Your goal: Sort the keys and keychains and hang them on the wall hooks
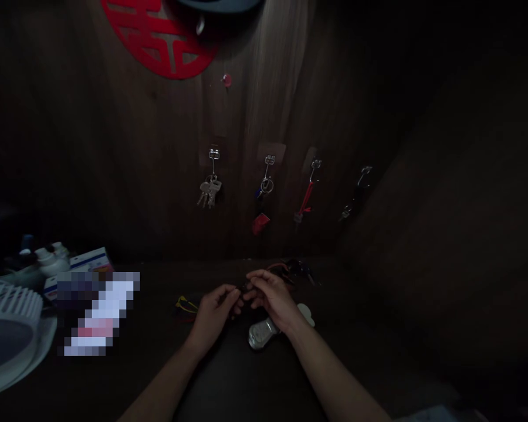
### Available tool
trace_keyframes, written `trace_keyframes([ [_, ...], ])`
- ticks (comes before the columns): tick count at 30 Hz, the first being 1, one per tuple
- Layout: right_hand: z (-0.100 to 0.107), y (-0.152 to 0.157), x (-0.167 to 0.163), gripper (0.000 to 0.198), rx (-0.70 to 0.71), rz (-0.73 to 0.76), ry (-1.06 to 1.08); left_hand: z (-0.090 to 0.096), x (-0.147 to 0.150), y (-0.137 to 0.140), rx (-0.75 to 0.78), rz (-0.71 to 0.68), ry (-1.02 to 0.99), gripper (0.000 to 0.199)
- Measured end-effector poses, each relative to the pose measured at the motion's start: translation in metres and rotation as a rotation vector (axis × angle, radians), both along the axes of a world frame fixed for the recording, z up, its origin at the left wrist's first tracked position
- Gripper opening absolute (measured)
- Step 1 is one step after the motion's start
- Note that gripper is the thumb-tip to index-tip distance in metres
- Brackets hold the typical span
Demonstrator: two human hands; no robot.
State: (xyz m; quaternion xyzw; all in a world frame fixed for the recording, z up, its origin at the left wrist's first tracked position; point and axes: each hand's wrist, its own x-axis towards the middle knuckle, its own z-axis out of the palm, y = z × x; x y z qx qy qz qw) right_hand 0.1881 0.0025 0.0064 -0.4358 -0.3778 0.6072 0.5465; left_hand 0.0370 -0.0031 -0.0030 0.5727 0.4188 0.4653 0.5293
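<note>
My left hand (217, 309) and my right hand (270, 297) meet over a dark surface, thumbs and fingers pinched together. Between their fingertips is something small and dark, too dim to name. A silver-grey object with a rounded end (260, 335) lies just below my right hand, partly under the wrist. Behind that wrist, part of a pale round item (306, 314) shows. Yellow cord (185, 305) lies left of my left hand. Beyond my right hand sits a dark tangle with an orange-brown strand (290, 269), its details lost in shadow.
On the back panel, hooks hold a bunch of keys (210, 190), a key ring (267, 186), a red cord (307, 198) and a dim key (345, 212). A white slatted basket (13, 302), white bottles (53, 261) and a box (90, 259) stand at left.
</note>
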Motion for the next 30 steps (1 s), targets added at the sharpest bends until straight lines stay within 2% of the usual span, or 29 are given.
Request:
trace_keyframes([
  [11, -0.008, -0.001, -0.011, 0.020, 0.118, 0.006, -0.392, -0.003, -0.003, 0.005, -0.076, 0.062, -0.056, 0.031],
  [18, -0.001, -0.005, -0.007, 0.023, 0.377, -0.113, -0.594, -0.006, -0.001, 0.005, -0.064, 0.013, -0.047, 0.034],
  [21, 0.001, -0.007, -0.007, 0.023, 0.399, -0.123, -0.573, -0.008, 0.001, 0.003, -0.041, -0.016, -0.029, 0.033],
  [30, -0.004, -0.008, -0.006, 0.021, 0.326, -0.077, -0.422, -0.006, 0.001, -0.002, 0.004, -0.048, 0.006, 0.032],
])
